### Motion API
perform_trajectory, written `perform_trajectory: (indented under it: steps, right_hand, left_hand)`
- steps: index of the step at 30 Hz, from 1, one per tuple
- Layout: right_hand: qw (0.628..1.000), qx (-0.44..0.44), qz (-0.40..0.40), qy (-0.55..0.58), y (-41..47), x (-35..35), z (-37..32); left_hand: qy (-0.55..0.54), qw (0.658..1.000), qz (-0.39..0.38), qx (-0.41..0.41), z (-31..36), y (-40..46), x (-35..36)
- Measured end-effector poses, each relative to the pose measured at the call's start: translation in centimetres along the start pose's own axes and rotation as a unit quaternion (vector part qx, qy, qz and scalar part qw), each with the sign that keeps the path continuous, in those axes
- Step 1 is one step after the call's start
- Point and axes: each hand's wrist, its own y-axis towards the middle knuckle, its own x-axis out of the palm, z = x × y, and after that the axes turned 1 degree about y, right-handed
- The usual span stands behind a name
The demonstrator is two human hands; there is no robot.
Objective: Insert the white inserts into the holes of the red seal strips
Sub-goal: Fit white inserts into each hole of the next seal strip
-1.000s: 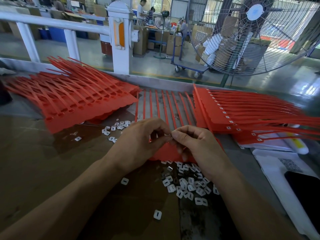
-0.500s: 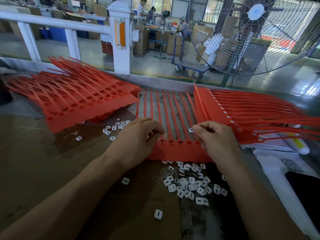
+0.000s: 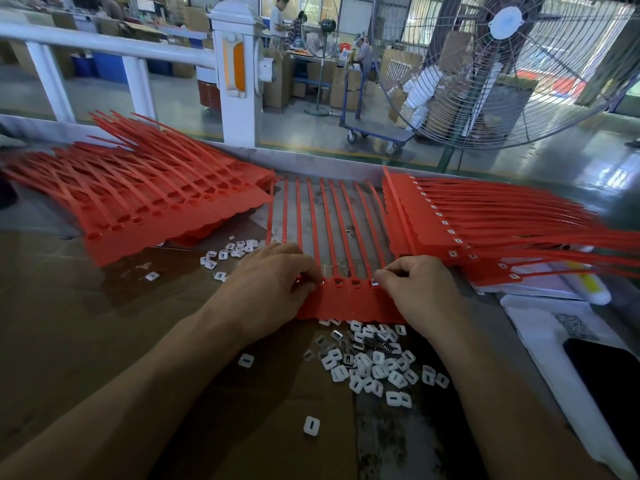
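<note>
A red sheet of joined seal strips (image 3: 349,303) lies flat in front of me, its tails pointing away. A row of square holes runs along its base. My right hand (image 3: 419,292) pinches a white insert (image 3: 374,282) at the rightmost hole. My left hand (image 3: 266,289) rests with curled fingers on the left end of the sheet, fingertips at a hole; whether it holds an insert is hidden. A heap of loose white inserts (image 3: 374,362) lies just below the sheet.
A stack of red strips with open holes (image 3: 138,206) lies at the left, a stack with white inserts in them (image 3: 485,230) at the right. More inserts (image 3: 232,252) are scattered left. White papers and a dark phone (image 3: 609,379) lie at the right edge.
My hands met above the sheet a second ago, then parted. The right hand has carried an insert down to the rightmost hole; the left hand has settled on the left end.
</note>
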Motion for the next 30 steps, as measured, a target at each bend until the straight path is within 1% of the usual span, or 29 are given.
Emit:
perform_trajectory:
  steps: [9, 20, 30]
  right_hand:
    - [1.000, 0.002, -0.012, -0.011, 0.20, 0.31, 0.19]
    - [0.999, 0.026, 0.021, -0.018, 0.66, 0.60, 0.15]
    - [0.999, 0.013, 0.028, -0.033, 0.63, 0.69, 0.08]
  left_hand:
    - [-0.006, 1.000, -0.010, -0.008, -0.10, 0.02, 0.10]
    - [-0.009, 1.000, -0.007, -0.003, -0.28, 0.21, 0.19]
    - [-0.010, 1.000, -0.014, -0.008, -0.34, 0.31, 0.29]
